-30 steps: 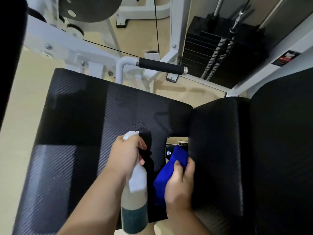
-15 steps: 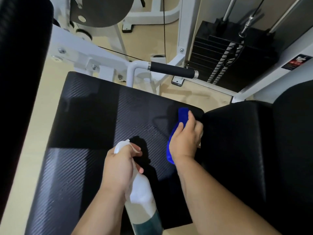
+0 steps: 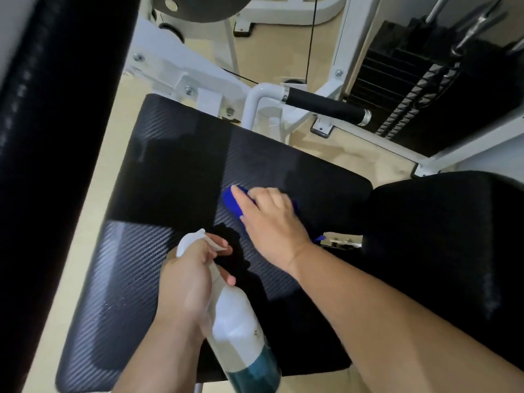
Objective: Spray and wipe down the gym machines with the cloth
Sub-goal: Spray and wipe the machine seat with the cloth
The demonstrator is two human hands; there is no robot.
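Two hands work above the black ribbed-vinyl seat pad (image 3: 170, 171) of a white-framed gym machine.

Left hand (image 3: 184, 279): the fingers are wrapped round the neck of a white plastic spray bottle (image 3: 235, 327), with one finger on the trigger. The bottle is held tilted over the near half of the pad, spray head at its far end, and teal liquid shows in its lower part.

Right hand (image 3: 272, 222): it is pressed down on a blue folded cloth (image 3: 231, 201). The index finger lies straight along the top of the cloth and the other fingers are bent over it; the thumb is hidden. The cloth lies on the middle of the pad, inside every edge, and one small corner shows beside the wrist, near the pad's right edge. The two hands are apart, the right one farther out than the left.

Edges and room: bare pad surface lies open to the left of the cloth and beyond it, up to the far edge. At the right edge a narrow gap (image 3: 343, 243), exposing metal fittings, separates the seat pad from a black padded backrest (image 3: 439, 236). Beyond the far edge stand the white steel frame (image 3: 175, 69) and a white tube handle with a black foam grip (image 3: 323, 106), with a black weight stack (image 3: 411, 95) behind them. A tall black padded upright (image 3: 56, 137) fills the left side, and a strip of beige floor (image 3: 93, 211) runs between it and the pad's left edge.
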